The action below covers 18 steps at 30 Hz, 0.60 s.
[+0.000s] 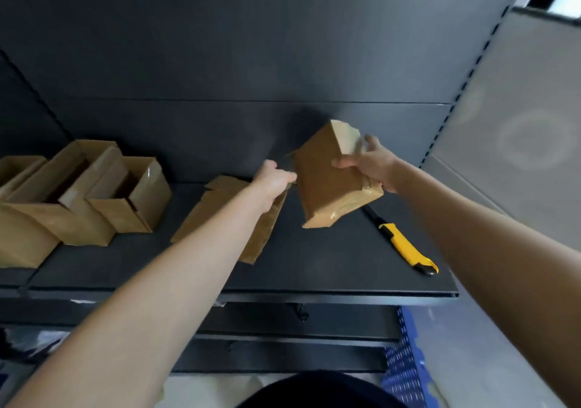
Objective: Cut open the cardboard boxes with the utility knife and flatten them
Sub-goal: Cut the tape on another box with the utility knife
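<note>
1. Right hand [371, 165] grips the taped box [327, 181], held tilted above the shelf [314, 269].
2. Left hand [273, 184] seemingly pinches the box's 9 o'clock edge; blurred.
3. Utility knife [405, 247] lies at the box's 5 o'clock.
</note>
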Motion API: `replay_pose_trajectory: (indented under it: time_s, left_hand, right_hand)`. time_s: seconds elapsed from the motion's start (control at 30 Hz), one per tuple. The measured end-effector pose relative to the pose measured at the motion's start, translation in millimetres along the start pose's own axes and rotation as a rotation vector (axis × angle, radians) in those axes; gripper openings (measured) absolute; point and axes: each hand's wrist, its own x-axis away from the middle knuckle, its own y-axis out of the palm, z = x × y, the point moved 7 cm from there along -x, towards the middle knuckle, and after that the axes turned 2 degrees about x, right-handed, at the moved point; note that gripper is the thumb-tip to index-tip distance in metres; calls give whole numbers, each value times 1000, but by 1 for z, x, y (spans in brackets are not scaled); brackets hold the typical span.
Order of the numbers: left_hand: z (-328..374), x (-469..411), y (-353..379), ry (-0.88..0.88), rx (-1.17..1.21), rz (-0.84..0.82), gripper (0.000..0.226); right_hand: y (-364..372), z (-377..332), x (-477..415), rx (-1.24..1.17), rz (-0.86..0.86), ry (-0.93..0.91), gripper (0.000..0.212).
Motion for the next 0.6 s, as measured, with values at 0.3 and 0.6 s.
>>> replay_pose_trajectory:
  time_s: [0.3,0.6]
  left_hand:
    - [11,17,53,297,-553,-383,114]
    - [-14,10,57,228,-728,-474,102]
  right_hand:
    - [34,33,0,913,-205,-166,124]
    - [7,52,-12,354,-183,-109,64]
